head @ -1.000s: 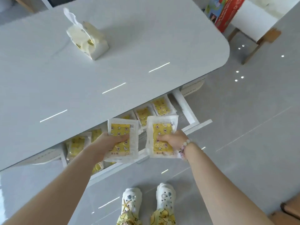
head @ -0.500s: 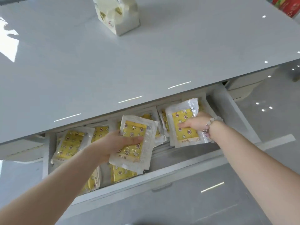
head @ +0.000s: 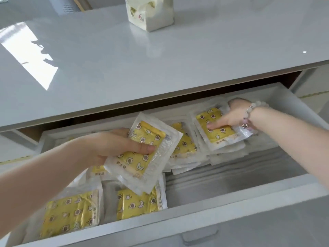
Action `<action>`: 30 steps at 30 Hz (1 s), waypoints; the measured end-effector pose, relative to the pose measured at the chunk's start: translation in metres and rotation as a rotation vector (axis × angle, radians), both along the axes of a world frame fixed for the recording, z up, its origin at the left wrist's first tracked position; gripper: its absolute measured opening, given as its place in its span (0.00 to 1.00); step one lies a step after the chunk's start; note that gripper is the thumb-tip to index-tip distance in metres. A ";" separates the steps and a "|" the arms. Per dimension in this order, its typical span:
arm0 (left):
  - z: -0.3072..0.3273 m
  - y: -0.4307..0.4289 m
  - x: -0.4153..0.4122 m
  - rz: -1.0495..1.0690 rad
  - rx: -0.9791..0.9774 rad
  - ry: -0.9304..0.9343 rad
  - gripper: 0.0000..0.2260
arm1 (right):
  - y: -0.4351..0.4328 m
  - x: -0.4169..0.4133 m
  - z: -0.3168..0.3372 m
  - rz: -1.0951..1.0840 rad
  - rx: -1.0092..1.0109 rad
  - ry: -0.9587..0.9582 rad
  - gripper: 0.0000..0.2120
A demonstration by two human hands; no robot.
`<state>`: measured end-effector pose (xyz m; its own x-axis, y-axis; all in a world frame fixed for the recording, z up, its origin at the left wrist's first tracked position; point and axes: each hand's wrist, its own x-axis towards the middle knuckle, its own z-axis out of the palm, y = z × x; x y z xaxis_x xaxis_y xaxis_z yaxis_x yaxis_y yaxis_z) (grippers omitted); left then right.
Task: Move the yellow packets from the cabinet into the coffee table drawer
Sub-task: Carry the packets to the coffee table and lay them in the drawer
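The left hand [head: 114,145] is closed round a packet [head: 142,157], which is held tilted just above the open drawer [head: 231,206], thumb on top. A second packet [head: 216,130] is gripped by the right hand [head: 231,115], thumb pressed on its face, atop a stack at the drawer's back right. Other packets [head: 137,204] are laid at the front left. A carton [head: 149,13] is stood on the table [head: 160,59].

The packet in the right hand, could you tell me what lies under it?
Under that packet, more packets lie stacked in the drawer, only white edges showing; their faces are covered.
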<state>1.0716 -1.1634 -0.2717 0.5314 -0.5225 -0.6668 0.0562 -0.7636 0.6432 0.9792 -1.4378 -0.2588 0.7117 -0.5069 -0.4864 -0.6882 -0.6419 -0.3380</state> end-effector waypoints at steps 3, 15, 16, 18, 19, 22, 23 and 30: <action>0.008 0.002 -0.007 -0.007 0.034 0.016 0.37 | 0.001 0.000 -0.001 0.000 -0.057 -0.004 0.39; 0.025 -0.002 -0.016 -0.193 0.074 0.078 0.22 | 0.078 -0.004 0.046 0.426 0.020 -0.143 0.46; 0.026 -0.003 -0.017 -0.236 0.081 0.051 0.17 | 0.092 -0.003 0.046 0.469 0.134 -0.095 0.47; 0.025 -0.005 -0.018 -0.291 0.081 0.017 0.12 | 0.110 0.002 0.036 0.531 0.204 -0.113 0.37; 0.023 -0.005 -0.017 -0.302 0.075 0.012 0.11 | 0.114 0.004 0.030 0.538 0.208 -0.160 0.28; 0.018 -0.003 -0.018 -0.306 0.061 0.005 0.10 | 0.108 0.002 0.020 0.477 0.291 -0.189 0.19; 0.018 -0.001 -0.018 -0.307 0.053 0.001 0.09 | 0.102 0.002 0.020 0.436 0.321 -0.180 0.17; 0.022 0.030 -0.022 -0.422 0.136 -0.007 0.19 | 0.068 0.014 0.023 0.242 0.505 -0.078 0.17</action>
<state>1.0499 -1.1337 -0.2499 0.2954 -0.6020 -0.7418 -0.2826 -0.7968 0.5341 0.9930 -1.3696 -0.2362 0.8220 -0.0431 -0.5679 -0.5026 -0.5238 -0.6878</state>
